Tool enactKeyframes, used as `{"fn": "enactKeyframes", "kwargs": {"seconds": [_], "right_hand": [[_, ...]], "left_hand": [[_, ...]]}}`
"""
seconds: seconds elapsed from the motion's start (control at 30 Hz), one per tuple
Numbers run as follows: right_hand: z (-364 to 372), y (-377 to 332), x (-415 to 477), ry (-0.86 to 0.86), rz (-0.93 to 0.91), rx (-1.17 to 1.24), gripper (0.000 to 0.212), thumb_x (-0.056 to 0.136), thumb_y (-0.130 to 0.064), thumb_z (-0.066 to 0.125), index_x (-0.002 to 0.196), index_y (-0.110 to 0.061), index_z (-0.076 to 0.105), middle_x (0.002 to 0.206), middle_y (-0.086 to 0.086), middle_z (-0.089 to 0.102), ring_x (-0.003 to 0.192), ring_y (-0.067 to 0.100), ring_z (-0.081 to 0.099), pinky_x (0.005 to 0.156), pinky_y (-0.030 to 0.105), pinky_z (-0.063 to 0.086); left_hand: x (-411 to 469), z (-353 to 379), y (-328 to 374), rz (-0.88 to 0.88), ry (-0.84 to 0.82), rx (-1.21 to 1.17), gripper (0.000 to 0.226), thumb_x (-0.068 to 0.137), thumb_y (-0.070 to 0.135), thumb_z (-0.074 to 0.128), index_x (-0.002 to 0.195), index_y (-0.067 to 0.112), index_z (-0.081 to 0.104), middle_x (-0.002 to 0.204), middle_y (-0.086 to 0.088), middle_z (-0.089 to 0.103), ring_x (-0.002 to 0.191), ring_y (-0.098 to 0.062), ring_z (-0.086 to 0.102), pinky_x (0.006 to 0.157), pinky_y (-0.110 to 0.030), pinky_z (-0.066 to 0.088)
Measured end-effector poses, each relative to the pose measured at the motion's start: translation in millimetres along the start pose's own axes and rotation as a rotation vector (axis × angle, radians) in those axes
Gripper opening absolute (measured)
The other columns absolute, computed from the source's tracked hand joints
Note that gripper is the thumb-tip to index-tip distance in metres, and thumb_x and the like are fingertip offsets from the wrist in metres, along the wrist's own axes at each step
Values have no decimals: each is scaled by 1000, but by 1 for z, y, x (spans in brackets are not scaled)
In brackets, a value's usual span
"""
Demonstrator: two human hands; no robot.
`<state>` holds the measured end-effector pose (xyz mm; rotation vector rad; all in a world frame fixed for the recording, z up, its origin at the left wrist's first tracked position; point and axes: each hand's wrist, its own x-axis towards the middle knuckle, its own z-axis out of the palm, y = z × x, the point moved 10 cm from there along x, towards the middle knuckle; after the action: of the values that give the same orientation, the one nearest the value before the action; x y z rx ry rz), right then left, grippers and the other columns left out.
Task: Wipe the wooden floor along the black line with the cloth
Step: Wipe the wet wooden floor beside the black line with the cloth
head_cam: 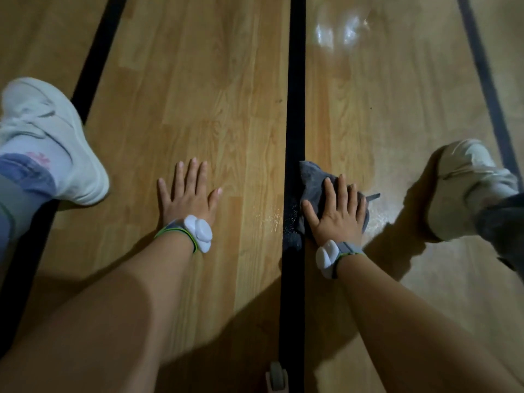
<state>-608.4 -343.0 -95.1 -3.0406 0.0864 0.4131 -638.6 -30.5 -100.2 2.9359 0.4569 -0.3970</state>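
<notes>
A black line (296,95) runs straight up the middle of the wooden floor (198,95). A crumpled grey cloth (313,181) lies on the floor at the line's right edge, partly over the line. My right hand (337,214) presses flat on top of the cloth, fingers spread. My left hand (188,194) lies flat on bare wood to the left of the line, fingers apart, holding nothing. Both wrists wear white sensor bands. The floor beside the cloth looks wet and shiny.
My left foot in a white shoe (54,137) rests at the left, over a second black line (93,66). My right white shoe (465,185) sits at the right near a third dark line (482,66). A small grey wheel (276,377) shows at the bottom edge.
</notes>
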Motion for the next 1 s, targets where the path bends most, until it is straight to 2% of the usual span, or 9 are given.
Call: {"fn": "enactKeyframes", "kwargs": {"seconds": [0.13, 0.27, 0.4, 0.53, 0.7, 0.77, 0.83, 0.93, 1.0], "right_hand": [[4, -1, -3, 13, 24, 20, 73, 95, -68, 10, 156, -32, -8, 163, -9, -17, 149, 20, -20, 120, 47, -13], [9, -22, -8, 17, 45, 36, 73, 95, -66, 7, 156, -28, -9, 164, -3, -16, 149, 26, -20, 119, 51, -14], [17, -98, -35, 34, -149, 66, 75, 93, -64, 7, 156, -23, -4, 164, 3, -10, 149, 34, -16, 116, 54, -16], [31, -142, -62, 51, -265, 24, 72, 98, -61, 16, 156, -22, 4, 164, 3, -1, 150, 34, -10, 118, 58, -6], [20, -126, -56, 118, -334, 59, 73, 96, -64, 25, 156, -25, 21, 164, 1, 16, 152, 28, 5, 120, 53, 3], [14, -111, -51, 143, -298, 62, 72, 95, -64, 28, 156, -25, 25, 163, 0, 19, 151, 27, 11, 121, 51, 5], [10, -80, -42, 145, -212, 58, 73, 94, -65, 25, 157, -28, 21, 164, -2, 14, 151, 25, 9, 121, 49, 1], [8, -12, -28, 83, -40, 29, 74, 93, -67, 13, 157, -33, 2, 165, -3, -5, 152, 22, -5, 121, 47, -5], [3, 29, -25, 88, 100, 57, 75, 91, -68, 12, 157, -34, 2, 166, -1, -5, 152, 23, -5, 122, 47, -5]], "left_hand": [[0, -1, 1, 0, 22, 6, 65, 99, 56, 9, 153, 28, -13, 162, 10, -16, 148, -15, -19, 118, -53, -8], [1, 1, 1, 2, 43, 4, 65, 99, 56, 9, 153, 28, -13, 162, 11, -16, 148, -15, -19, 118, -54, -8], [2, 1, 1, 5, 64, -21, 63, 100, 53, 12, 154, 30, -9, 162, 12, -12, 148, -14, -17, 117, -53, -8], [2, 0, -2, 4, 75, -30, 60, 101, 49, 13, 155, 31, -4, 162, 13, -10, 149, -13, -14, 118, -54, -6], [1, 0, -1, 8, 79, -28, 61, 100, 51, 10, 155, 31, -6, 162, 13, -11, 148, -13, -15, 118, -53, -6], [2, 0, -1, 12, 84, -34, 61, 100, 51, 12, 155, 30, -4, 162, 12, -10, 149, -13, -14, 118, -54, -6], [3, 0, -1, 15, 77, -26, 62, 100, 52, 13, 155, 29, -3, 163, 12, -9, 149, -13, -14, 118, -54, -6], [2, 3, -1, 16, 46, -33, 63, 100, 53, 12, 155, 29, -6, 162, 11, -11, 149, -14, -15, 118, -53, -7], [1, 3, -1, 14, 33, -39, 63, 100, 54, 12, 155, 29, -8, 162, 11, -13, 148, -14, -17, 118, -53, -8]]}}
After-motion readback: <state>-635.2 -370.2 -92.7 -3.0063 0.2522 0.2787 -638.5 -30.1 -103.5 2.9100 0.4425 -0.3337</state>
